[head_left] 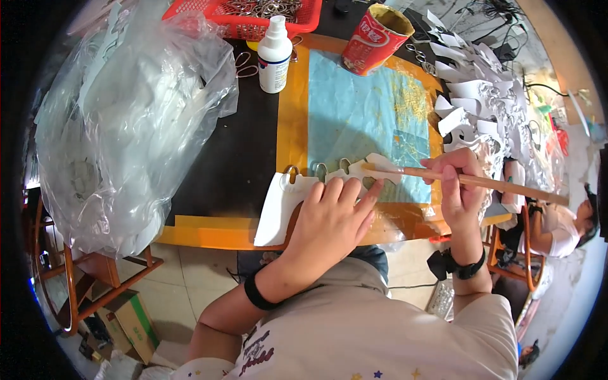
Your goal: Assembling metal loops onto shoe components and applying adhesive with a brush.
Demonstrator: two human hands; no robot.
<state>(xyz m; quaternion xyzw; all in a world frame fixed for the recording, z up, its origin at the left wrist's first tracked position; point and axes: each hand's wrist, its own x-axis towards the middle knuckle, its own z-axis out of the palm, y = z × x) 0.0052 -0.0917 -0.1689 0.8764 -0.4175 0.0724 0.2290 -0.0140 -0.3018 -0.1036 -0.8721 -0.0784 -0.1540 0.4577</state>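
My left hand (329, 218) lies flat with fingers stretched over a white cut-out piece (273, 209) at the table's near edge. Metal loops (292, 171) stick up along the piece's far edge, in front of my fingertips. Between thumb and fingers, my right hand (461, 187) grips a brush with a long wooden handle (516, 188). The brush tip points left and meets the white piece's right end, just beyond my left index finger; whether it touches is hard to make out. Under the work lies a blue sheet (354, 120), stained yellow at its right side.
A bulky clear plastic bag (126, 133) of white pieces fills the left. A white bottle (274, 57), a red tub (378, 39) and a red basket (304, 19) of metal parts stand at the back. White pieces (478, 95) pile up on the right. Other people sit far right.
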